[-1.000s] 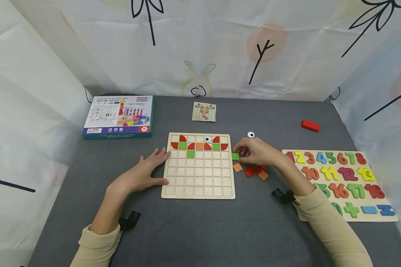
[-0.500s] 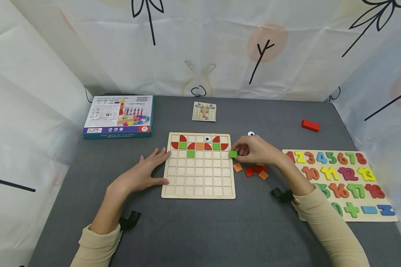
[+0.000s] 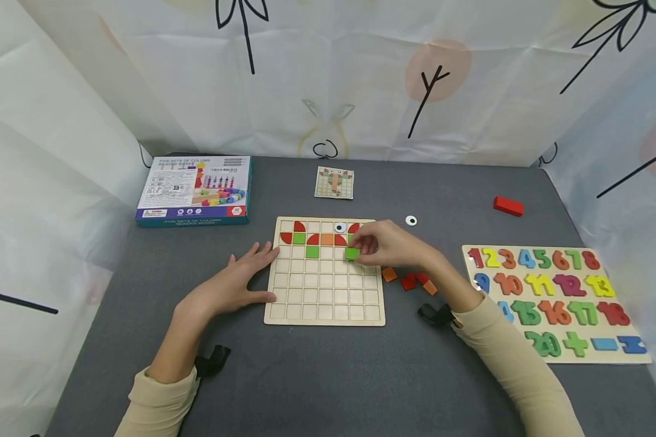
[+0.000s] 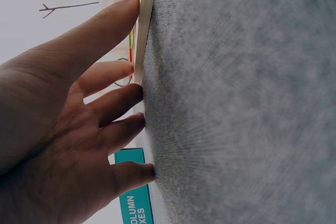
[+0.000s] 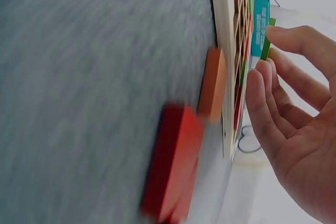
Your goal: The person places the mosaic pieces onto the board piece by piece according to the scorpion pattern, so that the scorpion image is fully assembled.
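Observation:
My right hand (image 3: 390,244) pinches a green square tile (image 3: 352,253) between thumb and fingers, over the right part of the wooden grid board (image 3: 325,297). In the right wrist view the same green tile (image 5: 268,39) shows edge-on above the board. My left hand (image 3: 232,279) lies along the board's left edge, thumb and fingers spread and touching it; in the left wrist view its thumb (image 4: 113,17) is at the board's side. Red quarter-round pieces, green squares, an orange square (image 3: 326,239) and an eye piece (image 3: 340,227) sit in the upper rows.
Loose orange and red tiles (image 3: 408,281) lie right of the board, below my right wrist. An eye piece (image 3: 411,220) and a red block (image 3: 508,206) lie farther back. A pattern card (image 3: 334,182), a box (image 3: 194,191) and a number board (image 3: 568,291) stand around.
My right hand has lifted the green tile from beside the board and carried it left over the grid. My left hand has stayed at the left edge.

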`<move>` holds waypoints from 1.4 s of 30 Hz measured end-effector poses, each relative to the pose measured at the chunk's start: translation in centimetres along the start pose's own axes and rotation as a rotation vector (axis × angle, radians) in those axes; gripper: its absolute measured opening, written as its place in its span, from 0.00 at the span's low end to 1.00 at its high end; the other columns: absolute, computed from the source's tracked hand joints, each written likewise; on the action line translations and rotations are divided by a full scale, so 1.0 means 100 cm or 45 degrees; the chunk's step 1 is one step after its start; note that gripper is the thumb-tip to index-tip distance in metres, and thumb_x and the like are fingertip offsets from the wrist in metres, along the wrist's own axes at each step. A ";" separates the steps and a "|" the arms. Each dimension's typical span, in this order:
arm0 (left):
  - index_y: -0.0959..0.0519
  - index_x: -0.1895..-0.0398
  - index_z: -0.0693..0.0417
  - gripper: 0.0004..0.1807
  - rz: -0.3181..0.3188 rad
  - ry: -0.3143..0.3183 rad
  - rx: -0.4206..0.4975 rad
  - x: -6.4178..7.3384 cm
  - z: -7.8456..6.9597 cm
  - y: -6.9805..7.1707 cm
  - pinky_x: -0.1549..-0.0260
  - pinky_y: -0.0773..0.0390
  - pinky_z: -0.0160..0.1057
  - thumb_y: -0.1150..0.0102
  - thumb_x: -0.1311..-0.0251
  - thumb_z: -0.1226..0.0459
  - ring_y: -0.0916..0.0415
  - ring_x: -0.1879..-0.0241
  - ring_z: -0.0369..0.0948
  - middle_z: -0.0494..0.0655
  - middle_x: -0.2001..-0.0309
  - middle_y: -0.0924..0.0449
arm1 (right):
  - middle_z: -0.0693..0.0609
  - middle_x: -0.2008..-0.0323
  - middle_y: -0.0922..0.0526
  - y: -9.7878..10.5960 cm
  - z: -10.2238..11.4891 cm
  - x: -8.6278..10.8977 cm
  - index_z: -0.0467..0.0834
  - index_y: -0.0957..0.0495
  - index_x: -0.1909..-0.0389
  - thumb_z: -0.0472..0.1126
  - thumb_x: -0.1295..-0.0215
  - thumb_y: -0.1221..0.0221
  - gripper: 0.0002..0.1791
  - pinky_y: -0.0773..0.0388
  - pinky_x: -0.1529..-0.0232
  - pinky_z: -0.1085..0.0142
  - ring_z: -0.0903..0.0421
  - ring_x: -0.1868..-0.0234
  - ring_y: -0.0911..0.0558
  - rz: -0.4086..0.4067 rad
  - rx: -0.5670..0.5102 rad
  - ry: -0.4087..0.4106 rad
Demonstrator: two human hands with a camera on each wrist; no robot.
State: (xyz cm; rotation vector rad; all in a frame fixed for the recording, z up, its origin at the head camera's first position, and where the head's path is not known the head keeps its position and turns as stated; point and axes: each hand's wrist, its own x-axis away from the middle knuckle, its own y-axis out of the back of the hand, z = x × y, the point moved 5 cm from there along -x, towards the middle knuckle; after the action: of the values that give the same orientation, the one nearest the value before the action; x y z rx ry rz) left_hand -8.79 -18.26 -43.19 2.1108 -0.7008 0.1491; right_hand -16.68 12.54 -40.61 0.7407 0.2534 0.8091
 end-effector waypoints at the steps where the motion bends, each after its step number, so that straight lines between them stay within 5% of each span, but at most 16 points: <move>1: 0.46 0.11 0.50 0.55 0.000 -0.002 0.000 0.000 0.000 0.000 0.20 0.64 0.81 0.24 0.34 0.55 0.65 0.10 0.63 0.58 0.11 0.55 | 0.49 0.57 0.09 -0.002 0.001 -0.003 0.41 0.11 0.49 0.33 0.35 0.28 0.13 0.13 0.57 0.67 0.61 0.63 0.14 0.002 0.009 -0.003; 15: 0.46 0.11 0.51 0.55 -0.003 0.005 0.000 0.000 0.000 0.000 0.21 0.65 0.81 0.23 0.34 0.55 0.65 0.10 0.64 0.58 0.11 0.54 | 0.46 0.57 0.09 -0.015 0.018 -0.024 0.39 0.09 0.53 0.32 0.36 0.30 0.12 0.15 0.53 0.61 0.60 0.63 0.15 -0.053 0.272 -0.018; 27: 0.45 0.11 0.51 0.54 -0.002 -0.005 0.007 0.000 -0.001 0.001 0.21 0.64 0.82 0.24 0.34 0.53 0.64 0.11 0.64 0.59 0.11 0.54 | 0.45 0.55 0.09 -0.015 0.019 -0.020 0.39 0.08 0.52 0.33 0.35 0.29 0.12 0.14 0.55 0.62 0.56 0.60 0.12 -0.074 0.218 0.026; 42: 0.46 0.11 0.50 0.54 0.001 -0.012 0.006 0.001 0.000 0.000 0.20 0.65 0.80 0.24 0.34 0.55 0.65 0.10 0.63 0.58 0.11 0.55 | 0.40 0.54 0.09 0.038 -0.023 0.018 0.36 0.12 0.45 0.34 0.32 0.27 0.16 0.13 0.55 0.61 0.49 0.57 0.11 -0.231 0.126 -0.199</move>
State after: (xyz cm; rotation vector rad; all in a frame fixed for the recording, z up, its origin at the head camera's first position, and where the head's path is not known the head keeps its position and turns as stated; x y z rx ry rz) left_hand -8.67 -18.30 -43.14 2.1171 -0.7074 0.1412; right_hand -18.73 16.75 -39.53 0.8567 0.2176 0.5665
